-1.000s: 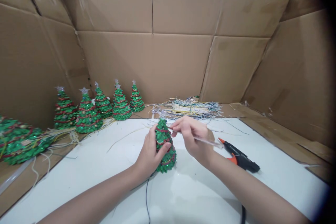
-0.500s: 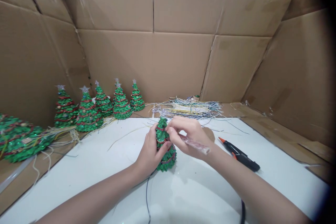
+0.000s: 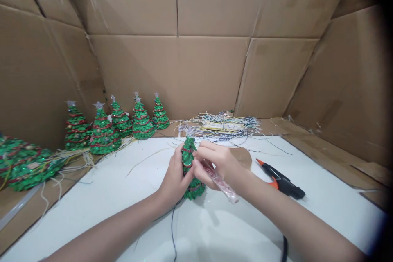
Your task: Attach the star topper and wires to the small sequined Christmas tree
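Observation:
A small green Christmas tree figurine [image 3: 195, 190] with red garlands and a clear star on top stands upright on the white table [image 3: 123, 208]. My left hand [image 3: 175, 174] is closed around its left side, thumb across the front. My right hand [image 3: 216, 161] pinches a slim stick in a pinkish printed wrapper [image 3: 222, 186], its near end angled down toward me. The right fingertips meet the tree's upper right side and hide the stick's far end. A dark thin wire [image 3: 172, 233] trails from near the tree's base toward me.
A black and orange glue gun [image 3: 284, 182] lies at right, beside a brown cardboard piece [image 3: 241, 156]. Several finished-looking trees [image 3: 104, 131] stand at left, one large tree [image 3: 27, 166] lying on its side. Bundled wires [image 3: 227, 125] lie at the back. Cardboard walls [image 3: 215, 73] surround the table.
My right hand has shifted slightly down the tree, and the wrapped stick has swung to point more steeply down toward me. My left hand keeps its hold on the tree.

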Available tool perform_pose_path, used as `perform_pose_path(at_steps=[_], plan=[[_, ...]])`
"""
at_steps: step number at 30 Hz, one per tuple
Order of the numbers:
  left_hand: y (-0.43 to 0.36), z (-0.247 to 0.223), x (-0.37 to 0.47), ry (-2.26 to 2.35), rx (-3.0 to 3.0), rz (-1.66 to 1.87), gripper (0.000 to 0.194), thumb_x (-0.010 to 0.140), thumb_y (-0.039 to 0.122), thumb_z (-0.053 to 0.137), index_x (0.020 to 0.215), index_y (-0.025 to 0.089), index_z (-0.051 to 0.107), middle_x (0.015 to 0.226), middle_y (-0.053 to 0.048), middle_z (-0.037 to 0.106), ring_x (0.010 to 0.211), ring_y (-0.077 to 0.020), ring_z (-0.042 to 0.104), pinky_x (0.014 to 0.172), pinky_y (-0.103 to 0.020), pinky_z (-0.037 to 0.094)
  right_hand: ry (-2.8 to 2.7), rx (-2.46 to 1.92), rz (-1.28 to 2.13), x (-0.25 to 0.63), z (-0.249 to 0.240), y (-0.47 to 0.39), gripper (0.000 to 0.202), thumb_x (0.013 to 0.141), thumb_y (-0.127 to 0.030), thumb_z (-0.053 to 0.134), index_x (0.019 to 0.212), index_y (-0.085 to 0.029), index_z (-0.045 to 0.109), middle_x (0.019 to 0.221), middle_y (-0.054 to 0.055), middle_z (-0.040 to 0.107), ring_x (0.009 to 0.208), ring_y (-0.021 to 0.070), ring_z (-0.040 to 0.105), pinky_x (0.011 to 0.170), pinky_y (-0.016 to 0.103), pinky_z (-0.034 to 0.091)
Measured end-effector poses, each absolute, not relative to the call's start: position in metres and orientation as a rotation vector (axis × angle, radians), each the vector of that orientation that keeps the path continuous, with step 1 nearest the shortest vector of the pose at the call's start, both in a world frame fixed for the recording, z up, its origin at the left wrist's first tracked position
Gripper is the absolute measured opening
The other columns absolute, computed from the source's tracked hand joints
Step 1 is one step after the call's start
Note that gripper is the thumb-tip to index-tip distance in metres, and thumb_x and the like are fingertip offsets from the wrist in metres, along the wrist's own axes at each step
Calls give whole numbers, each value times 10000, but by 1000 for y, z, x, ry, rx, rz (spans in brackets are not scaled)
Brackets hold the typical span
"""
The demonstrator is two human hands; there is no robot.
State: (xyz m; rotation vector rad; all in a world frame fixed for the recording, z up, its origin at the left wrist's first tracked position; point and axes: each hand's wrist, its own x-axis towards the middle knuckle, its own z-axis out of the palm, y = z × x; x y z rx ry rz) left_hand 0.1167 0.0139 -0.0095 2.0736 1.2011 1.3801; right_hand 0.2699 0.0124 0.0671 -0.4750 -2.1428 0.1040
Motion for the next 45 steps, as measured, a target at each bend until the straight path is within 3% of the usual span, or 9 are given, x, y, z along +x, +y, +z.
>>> perform_pose_path(at_steps=[5,12,17,30,37,45], plan=[[15,-11,116,1245,2070,1369,549,854,371,476,1313,186,238,1243,-138,442,1145,-259,437,958,-428,351,-2061,-462,245,271,69,16,139,726,-144,490,603,-180,434,623,-1,483,583,92,448,547,223,376],[13,-6,116,1221,2080,1356,564,845,361,498,1325,204,246,1259,-124,451,1161,-260,435,968,-430,340,-1568,-743,753,269,71,12,311,879,-351,423,656,-173,545,561,-5,588,553,112,593,576,247,464],[13,-6,116,1220,2070,1367,570,843,354,505,1332,214,247,1267,-126,443,1169,-267,430,975,-450,332,-1558,-667,627,271,68,12,339,887,-367,422,650,-168,560,594,5,594,552,115,595,564,251,465],[13,-6,116,1238,2087,1350,561,850,375,491,1320,193,242,1279,-142,434,1174,-262,425,979,-438,338,-1925,-462,16,271,57,14,168,863,-172,424,736,-181,533,665,20,579,628,107,527,592,233,430],[13,-5,116,1219,2102,1353,541,849,346,503,1310,220,249,1253,-129,443,1149,-260,440,957,-441,357,-2032,-542,44,271,71,14,305,852,-163,413,560,-197,331,533,-38,355,496,76,342,490,224,306],[14,-9,115,1227,2101,1374,564,842,347,504,1324,215,243,1261,-130,444,1139,-265,453,946,-428,365,-2031,-516,-1,267,67,13,294,829,-138,400,573,-210,275,543,-43,308,484,82,307,468,227,276]])
